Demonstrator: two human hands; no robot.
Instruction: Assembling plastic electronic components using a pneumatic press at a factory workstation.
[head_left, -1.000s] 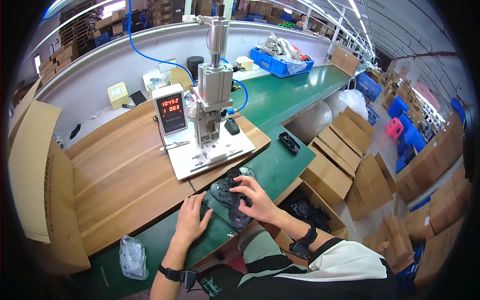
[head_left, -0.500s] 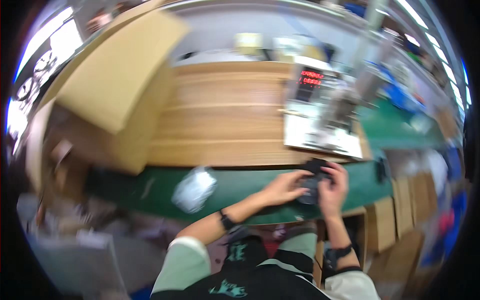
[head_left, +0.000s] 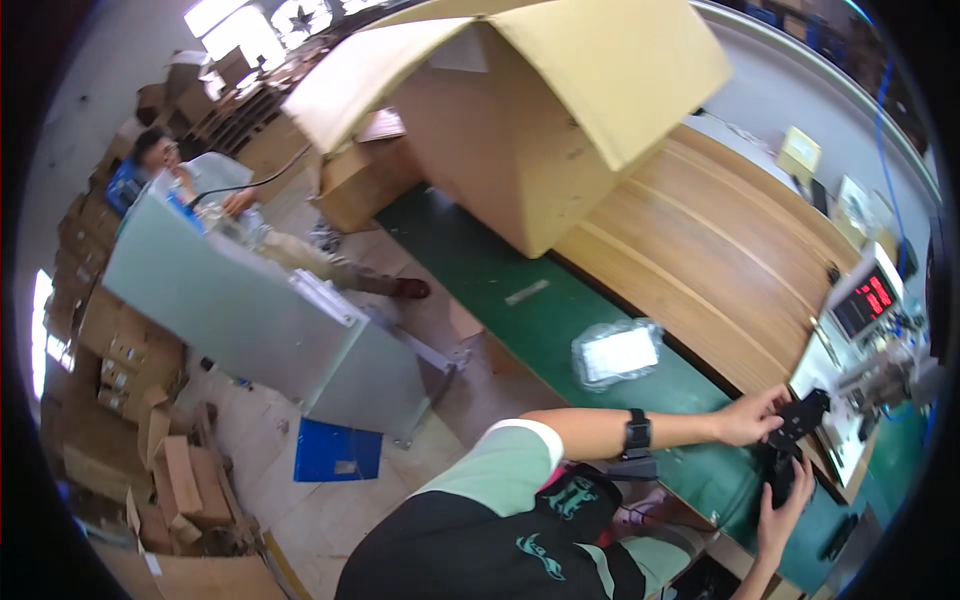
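Note:
At the right, near the table's front edge, my left hand (head_left: 750, 418) pinches a flat black plastic-looking part (head_left: 800, 420) by its near end. Just below it, my right hand (head_left: 788, 512) is curled round another black piece (head_left: 777, 474), mostly hidden by the fingers. The two black pieces are close together; I cannot tell if they are joined. Beyond my hands stands a white bench device with a red digital display (head_left: 866, 302) and a metal fixture (head_left: 875, 378). A clear plastic bag with something white inside (head_left: 618, 354) lies on the green mat to the left.
A large open cardboard box (head_left: 520, 140) stands on the table's far left, beside a wooden board (head_left: 700, 250). A black object (head_left: 840, 538) lies near the right end. Leftward, a person (head_left: 200, 180) sits behind a grey cabinet (head_left: 240, 290); stacked cartons (head_left: 130, 350) line the floor.
The view has swung left, bringing the seated person and cabinet into sight. Both hands still hold the black pieces; the flat one now points up and right in my left hand.

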